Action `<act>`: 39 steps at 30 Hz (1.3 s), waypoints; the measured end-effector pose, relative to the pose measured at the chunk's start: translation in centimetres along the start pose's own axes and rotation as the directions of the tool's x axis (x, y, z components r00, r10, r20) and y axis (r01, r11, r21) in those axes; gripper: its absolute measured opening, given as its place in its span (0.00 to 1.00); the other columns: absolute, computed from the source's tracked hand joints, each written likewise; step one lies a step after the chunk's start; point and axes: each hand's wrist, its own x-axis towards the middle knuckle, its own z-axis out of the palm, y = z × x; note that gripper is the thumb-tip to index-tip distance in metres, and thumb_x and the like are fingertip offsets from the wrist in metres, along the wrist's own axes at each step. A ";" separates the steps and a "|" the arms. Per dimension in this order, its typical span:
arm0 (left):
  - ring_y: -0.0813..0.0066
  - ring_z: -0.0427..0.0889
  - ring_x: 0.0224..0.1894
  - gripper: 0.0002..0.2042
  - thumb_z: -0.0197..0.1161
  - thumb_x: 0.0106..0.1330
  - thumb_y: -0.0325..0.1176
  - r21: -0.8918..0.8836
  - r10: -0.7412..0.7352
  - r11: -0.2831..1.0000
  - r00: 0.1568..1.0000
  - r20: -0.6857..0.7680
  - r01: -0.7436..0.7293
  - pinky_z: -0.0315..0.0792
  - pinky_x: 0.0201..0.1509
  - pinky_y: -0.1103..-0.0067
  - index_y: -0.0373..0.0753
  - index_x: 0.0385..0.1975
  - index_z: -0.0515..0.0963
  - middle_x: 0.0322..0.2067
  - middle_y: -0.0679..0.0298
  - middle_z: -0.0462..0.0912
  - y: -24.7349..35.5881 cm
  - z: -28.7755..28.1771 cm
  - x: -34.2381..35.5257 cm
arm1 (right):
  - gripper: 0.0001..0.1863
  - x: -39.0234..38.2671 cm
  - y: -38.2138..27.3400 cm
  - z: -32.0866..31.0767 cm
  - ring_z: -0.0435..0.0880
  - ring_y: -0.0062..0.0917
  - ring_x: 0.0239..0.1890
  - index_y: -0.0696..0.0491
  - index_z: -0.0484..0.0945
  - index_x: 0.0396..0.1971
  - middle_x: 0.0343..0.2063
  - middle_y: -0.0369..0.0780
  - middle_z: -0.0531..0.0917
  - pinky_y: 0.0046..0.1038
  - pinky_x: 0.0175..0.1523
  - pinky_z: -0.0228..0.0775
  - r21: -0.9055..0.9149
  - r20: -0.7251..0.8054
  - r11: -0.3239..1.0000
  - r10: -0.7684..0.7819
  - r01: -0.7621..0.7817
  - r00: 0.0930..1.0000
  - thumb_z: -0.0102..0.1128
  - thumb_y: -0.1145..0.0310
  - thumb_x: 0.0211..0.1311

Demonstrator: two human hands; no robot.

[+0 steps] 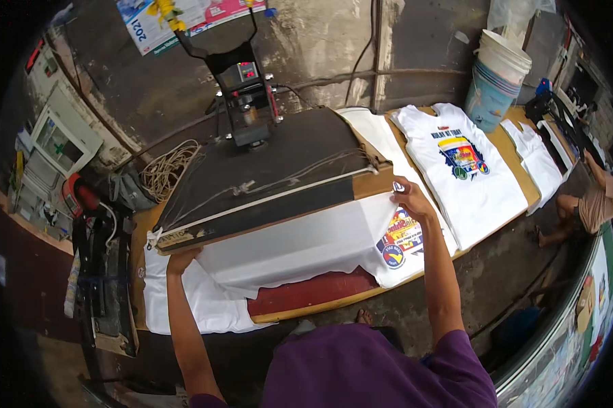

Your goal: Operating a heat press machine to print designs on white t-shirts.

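Head cam: white sheet btwn L & R hands, by blk press.

The dark press blocked the white cloth from above. Passing room lay over the red panel before it.
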 end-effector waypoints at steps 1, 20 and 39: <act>0.77 0.72 0.39 0.22 0.68 0.54 0.26 0.007 -0.001 1.000 1.000 -0.011 0.001 0.69 0.40 0.79 0.38 0.51 0.74 0.44 0.69 0.76 0.0 0.0 0.0 | 0.38 0.0 -0.1 0.0 0.79 0.20 0.34 0.57 0.62 0.65 0.53 0.42 0.74 0.22 0.41 0.74 -0.001 -0.002 1.000 -0.003 0.003 1.000 0.51 0.91 0.49; 0.69 0.66 0.60 0.30 0.69 0.56 0.31 0.029 -0.141 0.989 0.989 -0.044 0.143 0.60 0.65 0.73 0.37 0.59 0.67 0.60 0.61 0.68 -0.6 0.0 -0.5 | 0.19 1.1 5.9 1.9 0.79 0.26 0.47 0.62 0.75 0.49 0.46 0.42 0.80 0.28 0.53 0.73 0.252 0.007 0.967 -0.020 0.018 1.000 0.52 0.85 0.55; 0.72 0.75 0.50 0.21 0.67 0.55 0.25 0.177 -0.135 0.975 0.991 -0.028 0.137 0.70 0.55 0.75 0.35 0.50 0.75 0.49 0.63 0.78 -0.4 -0.4 0.3 | 0.40 -0.3 -0.2 0.6 0.80 0.23 0.44 0.52 0.60 0.66 0.54 0.44 0.75 0.25 0.51 0.75 0.157 0.188 0.983 0.065 -0.096 0.980 0.48 0.92 0.50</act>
